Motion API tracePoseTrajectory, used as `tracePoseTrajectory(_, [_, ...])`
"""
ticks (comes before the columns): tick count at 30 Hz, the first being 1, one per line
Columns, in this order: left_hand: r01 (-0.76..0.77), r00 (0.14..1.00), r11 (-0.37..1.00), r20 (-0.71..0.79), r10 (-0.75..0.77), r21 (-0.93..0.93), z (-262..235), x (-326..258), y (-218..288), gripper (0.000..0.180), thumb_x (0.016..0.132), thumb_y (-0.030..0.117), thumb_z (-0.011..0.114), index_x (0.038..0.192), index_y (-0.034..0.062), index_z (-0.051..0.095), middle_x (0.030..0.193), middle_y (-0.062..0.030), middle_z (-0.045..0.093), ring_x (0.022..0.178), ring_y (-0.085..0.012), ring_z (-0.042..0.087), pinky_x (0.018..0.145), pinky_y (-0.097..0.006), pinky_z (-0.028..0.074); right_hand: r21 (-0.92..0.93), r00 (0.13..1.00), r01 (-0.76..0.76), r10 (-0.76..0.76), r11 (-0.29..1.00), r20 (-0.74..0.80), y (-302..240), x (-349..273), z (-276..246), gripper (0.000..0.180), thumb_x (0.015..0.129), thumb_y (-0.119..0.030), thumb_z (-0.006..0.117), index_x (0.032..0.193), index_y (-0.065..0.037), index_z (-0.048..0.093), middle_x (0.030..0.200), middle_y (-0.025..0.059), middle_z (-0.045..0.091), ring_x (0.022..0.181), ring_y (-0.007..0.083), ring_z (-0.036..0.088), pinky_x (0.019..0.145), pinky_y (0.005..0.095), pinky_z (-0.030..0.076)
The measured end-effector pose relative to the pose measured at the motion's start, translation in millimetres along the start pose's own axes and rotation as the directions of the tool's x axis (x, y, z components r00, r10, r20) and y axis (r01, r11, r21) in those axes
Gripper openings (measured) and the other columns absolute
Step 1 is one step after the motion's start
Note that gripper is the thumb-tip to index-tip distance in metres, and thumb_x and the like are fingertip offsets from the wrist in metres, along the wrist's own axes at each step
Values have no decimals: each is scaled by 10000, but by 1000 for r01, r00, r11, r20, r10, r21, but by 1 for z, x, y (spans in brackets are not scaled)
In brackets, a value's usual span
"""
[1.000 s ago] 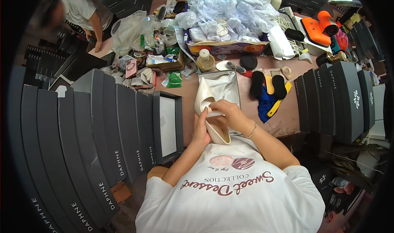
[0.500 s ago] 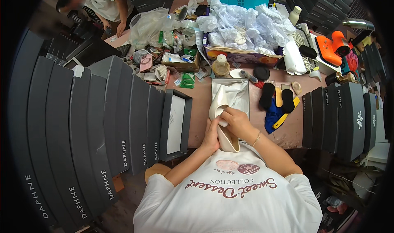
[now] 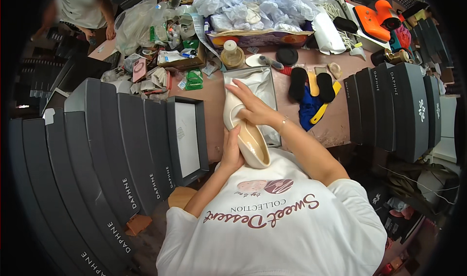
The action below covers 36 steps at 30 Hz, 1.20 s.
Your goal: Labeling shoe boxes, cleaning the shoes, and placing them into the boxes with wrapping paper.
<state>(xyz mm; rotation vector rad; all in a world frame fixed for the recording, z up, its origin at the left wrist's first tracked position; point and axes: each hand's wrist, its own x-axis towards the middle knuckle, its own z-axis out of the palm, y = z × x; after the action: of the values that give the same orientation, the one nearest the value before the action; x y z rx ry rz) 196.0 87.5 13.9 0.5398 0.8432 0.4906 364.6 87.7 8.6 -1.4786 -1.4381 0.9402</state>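
A cream slip-on shoe (image 3: 253, 142) is held in front of my chest, toe pointing away and heel toward me. My left hand (image 3: 232, 153) grips its left side near the middle, thumb over the edge. Over the front part lies my right hand (image 3: 255, 106), fingers stretched along the toe and thumb at the opening. The shoe's beige insole faces up. Beneath and beyond it stands an open grey shoebox (image 3: 276, 101) lined with white tissue paper (image 3: 255, 79), partly hidden by my right hand and the shoe.
Dark shoeboxes (image 3: 104, 149) stand in a row at left, more (image 3: 384, 110) at right. An upright box lid (image 3: 187, 140) is beside the left row. Brushes (image 3: 297, 84), a blue cloth (image 3: 309, 110) and a glue jar (image 3: 232, 56) lie beyond. A person (image 3: 82, 8) is at far left.
My right hand has come out of the shoe's opening and spread over its toe. The shoe has tilted so more insole shows. The whole view has shifted with my head.
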Motion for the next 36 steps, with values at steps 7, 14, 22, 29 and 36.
tracePoseTrajectory(7, [-22, 998, 995, -62, 15, -100, -45, 8, 46, 490, 882, 367, 462, 1220, 15, 505, 1057, -145, 598, 937, -246, 622, 778, -368, 532, 17, 841, -508, 492, 861, 224, 2, -17, -24, 525, 805, -208, 651, 1273, -28, 498, 1133, 212, 600, 1052, 347, 588, 872, 440, 482])
tracePoseTrajectory(14, [10, 996, 1000, -91, -9, 7, -43, 20, 18, 506, 933, 421, 450, 1236, 19, 497, 1125, -128, 593, 992, -232, 607, 847, -357, 503, -621, 934, -253, 356, 742, 44, 65, -78, 74, 247, 717, -143, 674, 916, -42, 569, 853, 151, 614, 786, 322, 635, 665, 389, 512])
tracePoseTrajectory(22, [-135, 991, 984, 41, 131, 113, -12, 14, 14, 515, 958, 381, 504, 1313, 40, 352, 1225, -111, 484, 1118, -177, 500, 938, -322, 428, -251, 969, -137, 77, 958, -235, -44, -32, 4, 279, 720, -139, 687, 905, -35, 506, 839, 158, 570, 697, 337, 595, 603, 401, 482])
tracePoseTrajectory(29, [-197, 979, 960, 99, 180, 198, -3, 3, 8, 511, 974, 351, 479, 1348, 62, 285, 1250, -106, 447, 1137, -176, 476, 951, -319, 417, -386, 979, -76, -4, 919, -204, -48, -20, 16, 255, 731, -120, 678, 922, -38, 532, 889, 149, 569, 732, 342, 609, 646, 403, 505])
tracePoseTrajectory(36, [-230, 971, 949, 116, 209, 216, -21, 10, -16, 470, 978, 319, 475, 1346, 84, 300, 1270, -95, 439, 1160, -174, 464, 972, -331, 408, -490, 985, -30, -56, 871, -162, -25, -25, 13, 268, 698, -205, 722, 891, -96, 572, 821, 90, 563, 722, 295, 610, 633, 389, 488])
